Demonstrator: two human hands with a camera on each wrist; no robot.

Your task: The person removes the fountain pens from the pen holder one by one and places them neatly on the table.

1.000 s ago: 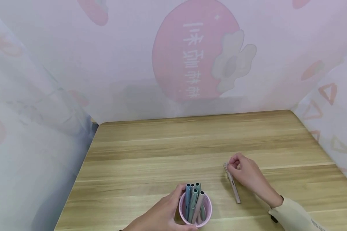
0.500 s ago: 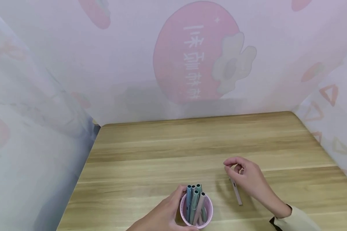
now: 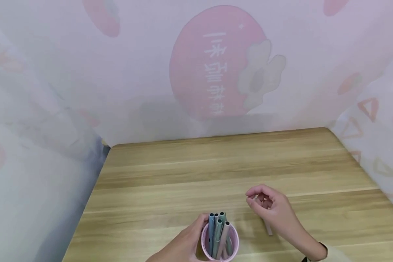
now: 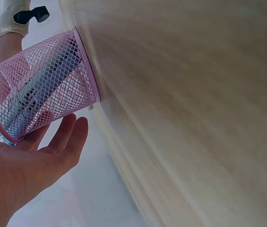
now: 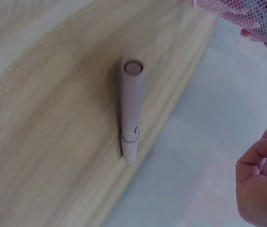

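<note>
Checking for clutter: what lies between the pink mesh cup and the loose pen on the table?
Only bare wooden table separates the pink mesh cup from the loose pen, in the head view.

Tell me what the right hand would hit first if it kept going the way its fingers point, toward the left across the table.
Probably nothing nearby: the right hand has its curled fingers aimed left over bare table. The pink mesh cup sits nearer the camera, seemingly off that line, though depth is unclear.

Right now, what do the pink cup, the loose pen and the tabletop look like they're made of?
Pink cup: open diamond mesh with a solid rim, probably coated metal wire; the pens inside show through it.
Loose pen: smooth matte pinkish-grey barrel with a seam ring, likely plastic.
Tabletop: light wood grain in long planks with a satin sheen; whether it is solid wood or laminate cannot be told.
</note>
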